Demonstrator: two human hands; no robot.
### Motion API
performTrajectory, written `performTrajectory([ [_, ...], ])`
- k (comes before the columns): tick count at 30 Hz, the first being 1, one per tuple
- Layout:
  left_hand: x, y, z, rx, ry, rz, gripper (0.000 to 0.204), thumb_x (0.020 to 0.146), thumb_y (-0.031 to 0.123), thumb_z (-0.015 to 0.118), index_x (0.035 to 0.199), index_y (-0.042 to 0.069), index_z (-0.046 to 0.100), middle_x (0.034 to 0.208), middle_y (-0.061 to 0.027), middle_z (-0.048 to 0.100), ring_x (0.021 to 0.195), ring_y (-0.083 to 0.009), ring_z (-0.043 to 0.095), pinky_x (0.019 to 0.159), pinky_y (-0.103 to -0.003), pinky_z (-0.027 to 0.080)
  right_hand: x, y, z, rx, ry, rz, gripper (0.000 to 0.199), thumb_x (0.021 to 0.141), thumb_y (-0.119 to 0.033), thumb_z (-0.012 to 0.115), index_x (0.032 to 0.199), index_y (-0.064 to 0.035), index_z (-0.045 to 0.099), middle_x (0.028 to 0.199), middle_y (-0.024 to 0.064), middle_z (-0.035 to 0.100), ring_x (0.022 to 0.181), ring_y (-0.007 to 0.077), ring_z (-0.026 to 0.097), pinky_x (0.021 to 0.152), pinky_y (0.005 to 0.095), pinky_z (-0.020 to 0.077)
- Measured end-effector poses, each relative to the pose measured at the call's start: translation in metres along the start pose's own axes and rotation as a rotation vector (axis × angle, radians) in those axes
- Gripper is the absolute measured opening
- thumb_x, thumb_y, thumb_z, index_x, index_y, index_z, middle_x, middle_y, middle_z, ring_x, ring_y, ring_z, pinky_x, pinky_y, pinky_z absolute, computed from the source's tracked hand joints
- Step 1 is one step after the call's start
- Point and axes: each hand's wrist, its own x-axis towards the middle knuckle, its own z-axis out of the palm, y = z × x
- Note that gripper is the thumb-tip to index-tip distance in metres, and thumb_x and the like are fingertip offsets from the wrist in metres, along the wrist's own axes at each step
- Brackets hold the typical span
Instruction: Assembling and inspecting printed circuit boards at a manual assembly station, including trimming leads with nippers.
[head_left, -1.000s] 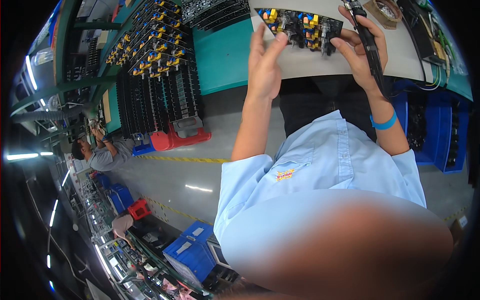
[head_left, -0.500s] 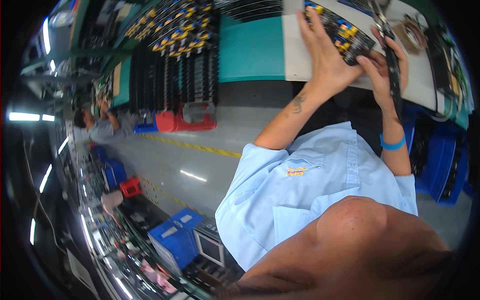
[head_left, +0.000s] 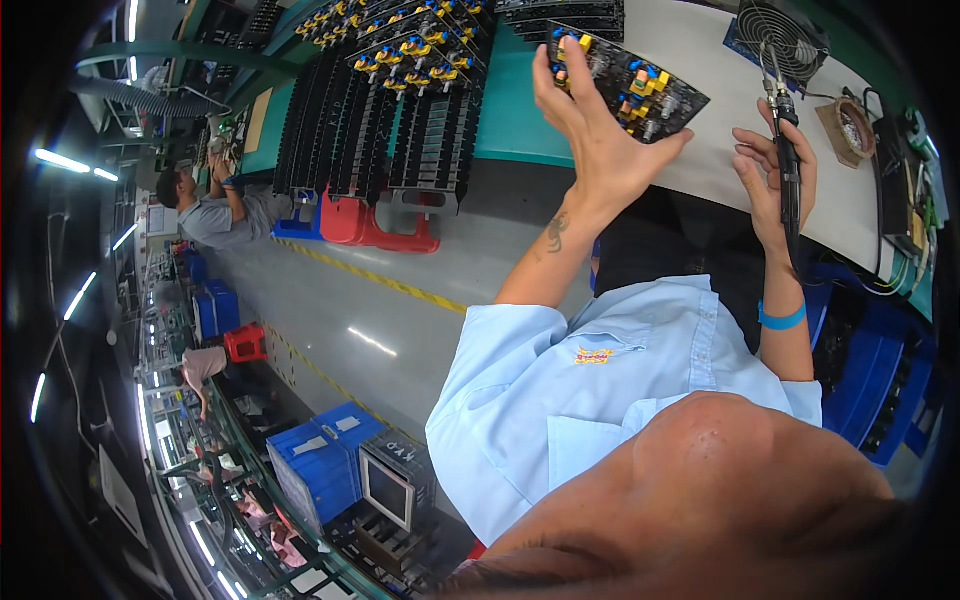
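My left hand [head_left: 598, 135] holds a black circuit board [head_left: 645, 85] studded with yellow and blue parts, tilted up above the white bench mat [head_left: 700, 45]. The fingers wrap the board's near left edge. My right hand [head_left: 772, 175] is to the right of the board, apart from it, and grips a slim black pen-like tool [head_left: 788, 165] with its tip pointing away from me. A blue band sits on that wrist.
A round fan [head_left: 782, 28] and a tape roll [head_left: 850, 125] stand at the bench's far right. Racks of similar boards [head_left: 400, 110] fill the left over red bins [head_left: 375, 228]. A seated co-worker [head_left: 215, 212] works far left. Blue crates [head_left: 320, 465] sit on the floor.
My right hand has come off the board and drawn right with the tool. My left hand alone now holds the board, tilted up. The view has swung.
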Motion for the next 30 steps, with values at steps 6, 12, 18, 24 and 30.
performTrajectory([
  [6,-0.003,-0.012,-0.025,-0.160,0.050,-0.056,0.137,0.057,0.027,0.094,0.160,0.008,0.005,0.155,-0.0301,0.007,0.138,-0.0489,0.020,0.112,-0.059,0.024,-0.011,0.008,0.000,-0.138,0.011,0.076,0.062,0.082,0.006,0.075,0.136,-0.0023,0.047,0.138,0.0229,0.060,0.105,0.0264,0.070,0.088,0.0320,0.0566],
  [12,0.014,-0.024,-0.061,-1.833,0.005,-0.732,0.089,0.078,0.052,0.084,0.146,0.017,0.038,0.134,-0.0155,0.055,0.125,-0.0344,0.054,0.097,-0.054,0.050,-0.003,0.015,-0.012,-0.175,-0.016,0.073,0.056,0.083,0.004,0.076,0.133,-0.0021,0.052,0.133,0.0199,0.064,0.102,0.0240,0.071,0.086,0.0304,0.0567],
  [18,0.016,0.003,-0.068,-1.579,0.282,-0.951,0.082,0.078,0.069,0.075,0.139,0.019,0.051,0.136,-0.0147,0.054,0.122,-0.0389,0.053,0.101,-0.062,0.042,0.002,0.018,-0.024,-0.179,-0.027,0.036,0.054,0.082,0.003,0.077,0.131,-0.0022,0.054,0.130,0.0166,0.067,0.100,0.0220,0.071,0.084,0.0293,0.0571],
  [24,0.015,0.010,-0.062,-1.545,0.337,-0.953,0.079,0.078,0.072,0.072,0.138,0.024,0.055,0.143,-0.0129,0.050,0.123,-0.0406,0.049,0.103,-0.068,0.036,0.004,0.021,-0.034,-0.175,-0.034,0.025,0.052,0.083,0.002,0.077,0.130,-0.0025,0.057,0.129,0.0139,0.068,0.099,0.0211,0.071,0.085,0.0290,0.0575],
  [30,0.012,0.018,-0.057,-1.663,0.281,-0.901,0.068,0.080,0.067,0.075,0.123,0.016,0.061,0.122,-0.0124,0.059,0.108,-0.0312,0.057,0.101,-0.052,0.045,0.005,0.023,-0.041,-0.173,-0.040,0.025,0.051,0.083,0.000,0.078,0.130,-0.0025,0.057,0.129,0.0127,0.068,0.098,0.0206,0.071,0.085,0.0289,0.0576],
])
